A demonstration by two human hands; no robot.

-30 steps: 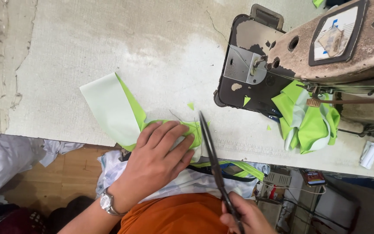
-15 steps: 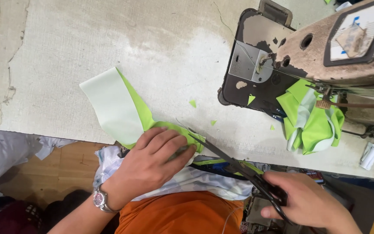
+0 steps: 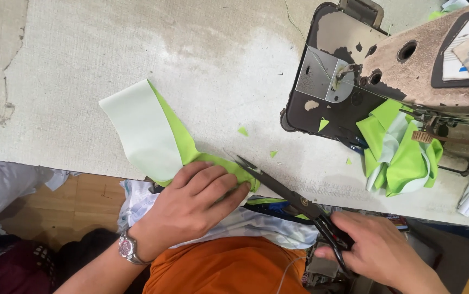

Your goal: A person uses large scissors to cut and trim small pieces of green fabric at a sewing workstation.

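Now our right hand [image 3: 378, 251], nearest us at the table edge, has swung out to the right and is closed around the handles of the black scissors [image 3: 291, 198]; their blades, which pointed almost straight away from us a moment ago, now lie slanted with the tips at the green cloth [image 3: 213, 160], so we judge a cut is being lined up; our left hand [image 3: 199, 204], wearing a wristwatch [image 3: 127, 247], stays flat with fingers spread, pressing that cloth onto the worn table [image 3: 109, 49]; beyond it the pale strip [image 3: 142, 128] lies unmoved; farther right sits the sewing machine [image 3: 408, 60] with a green bundle [image 3: 400, 147] beneath its arm.
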